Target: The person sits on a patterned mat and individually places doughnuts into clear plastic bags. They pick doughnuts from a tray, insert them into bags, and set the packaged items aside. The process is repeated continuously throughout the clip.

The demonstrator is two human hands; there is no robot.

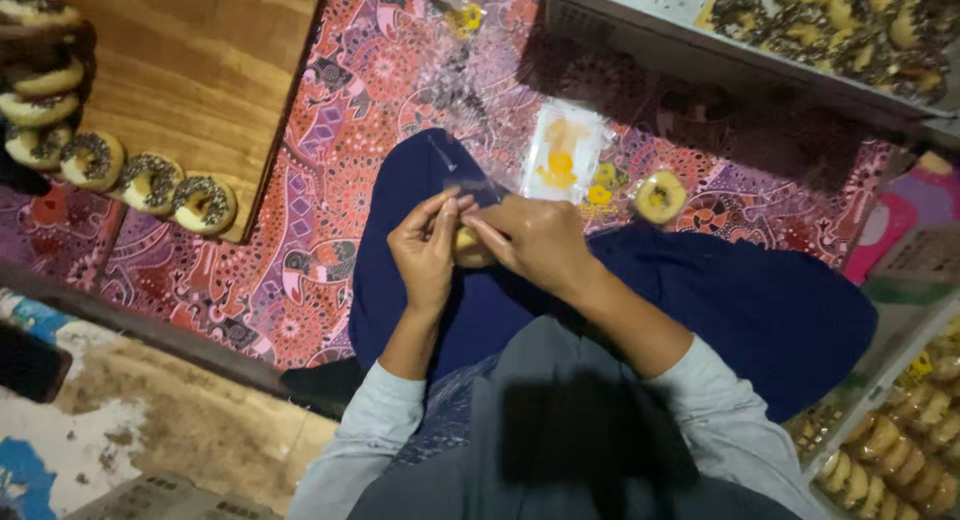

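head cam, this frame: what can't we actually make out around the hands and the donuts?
Head view only:
- Donut between left hand and right hand: mostly covered by fingers; topping unreadable.
- Clear plastic wrapper at the fingertips: too faint to say whether it is sealed.
- Tray of sprinkled donuts: cut off by top edge.
- Packed donuts: cut off at right edge, count unclear.

donuts (150, 180) on board (200, 60) left, tray (700, 50) right
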